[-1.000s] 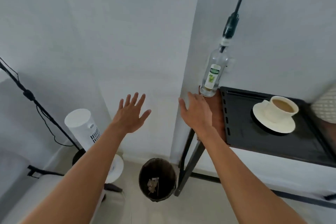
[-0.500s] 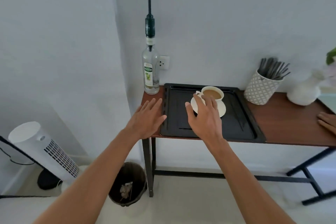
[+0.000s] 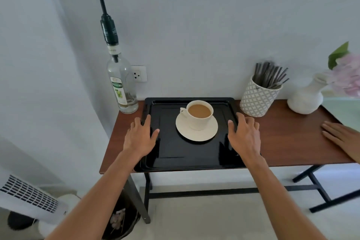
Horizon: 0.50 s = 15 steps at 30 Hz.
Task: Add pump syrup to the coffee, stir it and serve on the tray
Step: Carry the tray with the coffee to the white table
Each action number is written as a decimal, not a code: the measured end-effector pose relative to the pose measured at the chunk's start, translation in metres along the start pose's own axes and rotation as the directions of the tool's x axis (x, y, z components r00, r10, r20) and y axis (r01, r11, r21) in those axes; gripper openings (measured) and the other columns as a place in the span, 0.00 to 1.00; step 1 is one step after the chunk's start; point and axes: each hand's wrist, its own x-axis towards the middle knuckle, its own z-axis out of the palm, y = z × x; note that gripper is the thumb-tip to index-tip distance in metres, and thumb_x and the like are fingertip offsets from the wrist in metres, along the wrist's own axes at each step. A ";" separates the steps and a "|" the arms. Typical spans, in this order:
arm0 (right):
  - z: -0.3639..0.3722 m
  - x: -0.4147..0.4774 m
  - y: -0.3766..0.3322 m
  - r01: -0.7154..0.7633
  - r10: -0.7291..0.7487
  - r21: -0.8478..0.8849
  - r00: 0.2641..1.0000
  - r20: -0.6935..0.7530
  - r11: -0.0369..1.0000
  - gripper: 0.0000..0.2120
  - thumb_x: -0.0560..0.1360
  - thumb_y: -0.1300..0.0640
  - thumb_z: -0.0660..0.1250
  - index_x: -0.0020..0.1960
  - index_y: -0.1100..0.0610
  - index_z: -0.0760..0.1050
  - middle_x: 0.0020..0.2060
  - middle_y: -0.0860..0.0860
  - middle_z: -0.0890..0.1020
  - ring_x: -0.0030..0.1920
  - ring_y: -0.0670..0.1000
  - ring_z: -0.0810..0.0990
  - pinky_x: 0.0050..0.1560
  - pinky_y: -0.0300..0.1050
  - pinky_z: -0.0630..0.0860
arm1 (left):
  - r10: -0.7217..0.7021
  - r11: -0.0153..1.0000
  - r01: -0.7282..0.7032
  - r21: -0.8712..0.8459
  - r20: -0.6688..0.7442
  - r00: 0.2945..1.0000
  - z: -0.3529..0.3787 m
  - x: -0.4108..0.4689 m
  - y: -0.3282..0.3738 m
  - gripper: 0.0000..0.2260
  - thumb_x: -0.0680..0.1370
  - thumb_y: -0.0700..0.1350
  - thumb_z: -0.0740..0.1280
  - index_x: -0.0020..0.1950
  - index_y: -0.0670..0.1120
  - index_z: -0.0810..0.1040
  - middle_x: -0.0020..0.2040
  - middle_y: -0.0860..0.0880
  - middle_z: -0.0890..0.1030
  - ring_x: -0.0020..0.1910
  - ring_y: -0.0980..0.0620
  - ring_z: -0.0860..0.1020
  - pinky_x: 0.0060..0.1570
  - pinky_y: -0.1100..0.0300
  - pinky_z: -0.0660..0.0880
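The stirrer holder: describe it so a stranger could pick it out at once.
Start at the wooden table against the wall and find the black tray holding the coffee cup. Just right of the tray's far corner stands the stirrer holder, left of the white vase. Unlike the plain vase, it is a white cup with a grey lattice pattern, bristling with dark sticks.

Pale grey-white walls (image 3: 214, 25) meet in a corner at far left, evenly lit by soft daylight. A wall socket (image 3: 138, 73) sits low on the far wall. Against it stands a narrow wooden table (image 3: 292, 146) on black metal legs (image 3: 319, 191) — the floor (image 3: 214, 220) below is pale. A white fan heater (image 3: 29, 197) stands near left.
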 end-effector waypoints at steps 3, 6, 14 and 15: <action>0.007 0.012 0.018 -0.028 0.035 -0.090 0.996 0.077 0.996 0.25 0.84 0.49 0.60 0.77 0.59 0.65 0.67 0.65 0.72 0.66 0.66 0.70 0.63 0.62 0.73 | -0.053 0.999 0.053 -0.006 -0.028 0.998 0.004 0.004 0.003 0.30 0.82 0.56 0.61 0.80 0.45 0.58 0.69 0.38 0.67 0.65 0.38 0.72 0.56 0.45 0.76; 0.013 0.020 0.029 -0.013 0.026 -0.128 0.995 0.101 0.992 0.26 0.83 0.50 0.61 0.78 0.58 0.63 0.65 0.65 0.72 0.64 0.66 0.72 0.61 0.62 0.74 | -0.095 0.995 0.095 -0.004 -0.043 0.994 0.007 0.008 0.007 0.29 0.82 0.54 0.62 0.80 0.45 0.58 0.68 0.38 0.67 0.62 0.38 0.74 0.50 0.46 0.78; 0.019 0.031 0.049 0.067 -0.047 -0.146 0.990 0.136 0.987 0.26 0.85 0.53 0.58 0.81 0.54 0.58 0.55 0.62 0.77 0.49 0.62 0.82 0.42 0.53 0.76 | -0.172 0.981 0.178 0.079 -0.082 0.982 0.013 0.010 0.018 0.26 0.85 0.52 0.55 0.82 0.45 0.56 0.63 0.36 0.73 0.44 0.40 0.82 0.32 0.55 0.69; 0.020 0.033 0.050 0.077 -0.056 -0.167 0.990 0.130 0.983 0.26 0.85 0.53 0.57 0.81 0.54 0.58 0.54 0.62 0.78 0.46 0.61 0.82 0.39 0.51 0.74 | -0.176 0.979 0.183 0.085 -0.087 0.981 0.013 0.011 0.018 0.26 0.85 0.51 0.54 0.82 0.46 0.56 0.61 0.37 0.74 0.42 0.41 0.82 0.32 0.55 0.69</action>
